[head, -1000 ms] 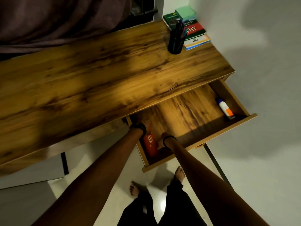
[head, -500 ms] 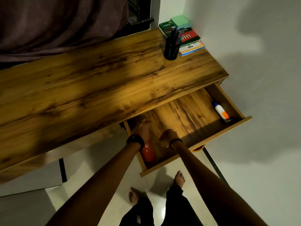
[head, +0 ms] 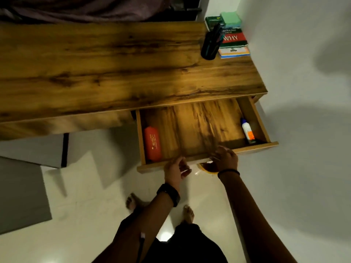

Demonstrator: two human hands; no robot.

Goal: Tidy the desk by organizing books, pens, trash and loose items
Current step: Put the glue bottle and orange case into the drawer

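The wooden desk (head: 114,73) has its right drawer (head: 254,147) pulled out. A red case (head: 152,143) lies flat against the drawer's left wall, and a white bottle with an orange label (head: 247,131) lies at its right end. My left hand (head: 175,170) hovers at the drawer's front panel with fingers apart and nothing in it. My right hand (head: 226,160) sits on the front panel's rim, fingers curled over it, just above the round handle (head: 208,168). A black pen cup (head: 209,47) and a stack of books (head: 232,39) stand at the desk's far right corner.
A white wall runs along the right of the desk and drawer. A grey block (head: 22,194) and a grey panel (head: 34,149) stand on the pale floor at left. My bare feet (head: 188,213) are right below the drawer. Dark cloth (head: 85,8) hangs behind the desk.
Both hands have come out of the drawer to its front panel, leaving the red case inside. The view has swung so the drawer now faces me squarely.
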